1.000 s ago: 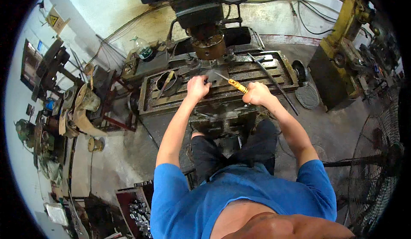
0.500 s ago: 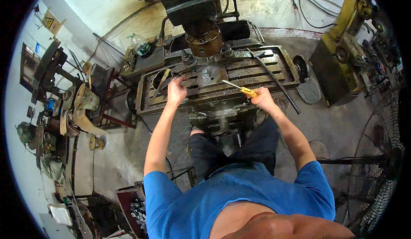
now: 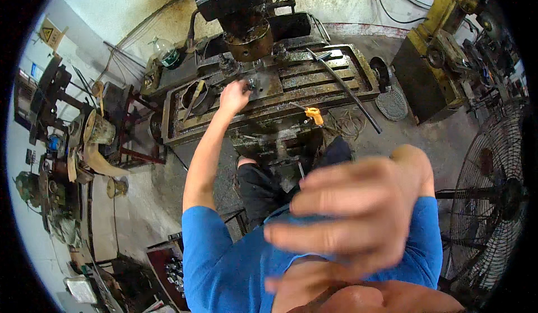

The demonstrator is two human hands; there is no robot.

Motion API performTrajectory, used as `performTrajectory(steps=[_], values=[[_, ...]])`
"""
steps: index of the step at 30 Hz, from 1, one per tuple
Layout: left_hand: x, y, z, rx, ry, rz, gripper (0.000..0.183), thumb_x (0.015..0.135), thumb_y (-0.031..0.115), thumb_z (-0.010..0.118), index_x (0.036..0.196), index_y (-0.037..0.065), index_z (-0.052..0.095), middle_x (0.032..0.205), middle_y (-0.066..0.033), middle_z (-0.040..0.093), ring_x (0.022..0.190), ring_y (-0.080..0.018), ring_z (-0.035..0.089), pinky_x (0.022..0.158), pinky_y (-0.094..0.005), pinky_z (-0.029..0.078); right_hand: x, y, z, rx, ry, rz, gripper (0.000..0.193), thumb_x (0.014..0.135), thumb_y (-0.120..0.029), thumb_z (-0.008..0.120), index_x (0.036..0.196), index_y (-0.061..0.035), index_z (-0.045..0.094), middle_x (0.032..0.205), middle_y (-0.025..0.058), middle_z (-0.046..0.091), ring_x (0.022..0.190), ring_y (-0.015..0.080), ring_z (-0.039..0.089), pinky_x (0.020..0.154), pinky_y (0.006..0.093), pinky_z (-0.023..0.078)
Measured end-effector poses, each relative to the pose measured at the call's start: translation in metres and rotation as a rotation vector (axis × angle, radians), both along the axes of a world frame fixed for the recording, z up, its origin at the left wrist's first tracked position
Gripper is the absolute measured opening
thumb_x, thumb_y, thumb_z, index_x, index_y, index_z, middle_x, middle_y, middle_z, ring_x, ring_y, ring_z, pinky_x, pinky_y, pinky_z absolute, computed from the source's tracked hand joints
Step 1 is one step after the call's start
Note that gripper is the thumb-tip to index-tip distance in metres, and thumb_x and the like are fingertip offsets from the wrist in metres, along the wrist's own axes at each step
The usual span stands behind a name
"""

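My left hand (image 3: 234, 96) is closed over the slotted machine table (image 3: 314, 93), fingers pinched at a small dark piece I cannot make out, beside a shiny metal part (image 3: 253, 83) below the spindle head (image 3: 246, 41). My right hand (image 3: 353, 209) is raised close in front of my chest, large and blurred, its fingers apart and nothing seen in it. A yellow air blow gun (image 3: 314, 115) with a thin nozzle rests at the table's front edge, out of my hands. Left of my left hand, a brush with a yellowish handle (image 3: 196, 95) lies across a dark round bowl (image 3: 208, 97).
A long metal bar (image 3: 353, 97) with a crosspiece lies over the table's right part, sticking out past the front edge. A large caged fan (image 3: 487, 195) stands at the right. A bucket (image 3: 101, 128) and a plastic bottle (image 3: 167, 54) are at the left.
My right hand has let go of the air blow gun at the table edge and come up close to the camera. My left hand has moved in toward the metal part. The view has shifted slightly.
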State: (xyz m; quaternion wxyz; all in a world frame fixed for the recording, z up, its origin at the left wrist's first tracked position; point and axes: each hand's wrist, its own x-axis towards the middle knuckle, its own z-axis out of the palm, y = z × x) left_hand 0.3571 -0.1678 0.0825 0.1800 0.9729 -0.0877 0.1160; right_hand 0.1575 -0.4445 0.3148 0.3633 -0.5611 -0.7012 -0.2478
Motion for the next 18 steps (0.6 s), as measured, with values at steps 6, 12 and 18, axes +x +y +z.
performTrajectory(steps=[6,12,18], values=[[0.008,-0.012,-0.007,0.125,0.001,0.039,0.028,0.071,0.021,0.061,0.097,0.009,0.061,0.093,-0.0143,0.061,0.086,-0.0321,0.059,0.075,-0.0435,0.048,-0.022,-0.013,0.013,-0.043,-0.102,-0.192,0.020,0.072,-0.018,0.057,0.090,-0.0169,0.067,0.094,0.0068,0.064,0.059,0.0134,0.056,0.051,0.0264,0.049],[0.025,-0.017,-0.015,0.109,-0.060,0.007,0.021,0.073,0.021,0.060,0.088,0.006,0.061,0.086,-0.0146,0.062,0.082,-0.0333,0.059,0.071,-0.0443,0.048,0.011,-0.050,0.006,-0.296,-0.037,-0.427,0.054,0.052,-0.015,0.059,0.106,-0.0098,0.062,0.082,0.0065,0.060,0.057,0.0169,0.055,0.046,0.0265,0.045],[0.048,-0.027,-0.025,0.051,-0.136,0.003,0.015,0.074,0.018,0.059,0.082,0.005,0.059,0.081,-0.0164,0.061,0.078,-0.0342,0.060,0.067,-0.0450,0.048,0.037,-0.071,-0.007,-0.422,0.172,-0.626,0.066,0.041,-0.011,0.056,0.107,-0.0008,0.059,0.072,0.0102,0.058,0.053,0.0236,0.053,0.047,0.0324,0.042]])
